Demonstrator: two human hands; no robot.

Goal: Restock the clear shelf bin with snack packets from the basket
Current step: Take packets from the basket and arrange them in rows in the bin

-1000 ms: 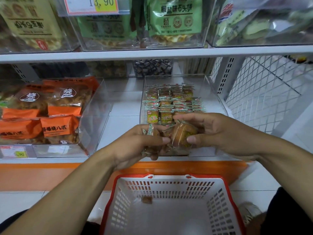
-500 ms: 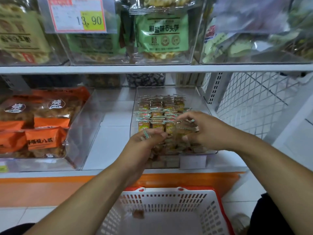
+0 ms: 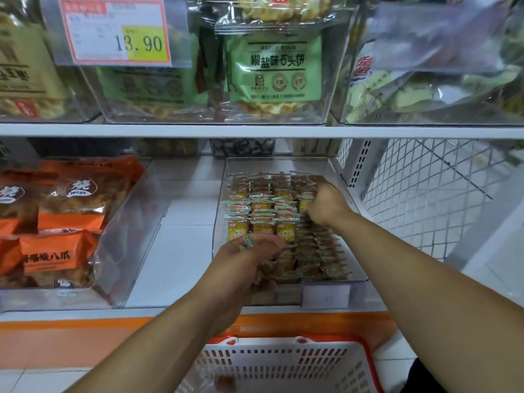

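The clear shelf bin (image 3: 337, 171) stands on the middle shelf and holds several rows of small snack packets (image 3: 262, 211) with green-white crimped ends. My right hand (image 3: 326, 204) reaches deep into the bin at its right side, fingers curled round a packet among the back rows. At the bin's front left, my left hand (image 3: 249, 259) grips a bunch of packets. Below, the white basket with a red rim (image 3: 365, 361) holds one brown packet (image 3: 225, 382).
A clear bin of orange snack bags (image 3: 65, 222) stands at the left on the same shelf. The upper shelf (image 3: 255, 130) carries bins with green bags and a 13.90 price tag (image 3: 116, 32). White wire mesh (image 3: 425, 194) closes the right side.
My right hand has moved from the bin's front to its back right with a packet. My left hand stays at the front with its bunch. The view has tilted upward.
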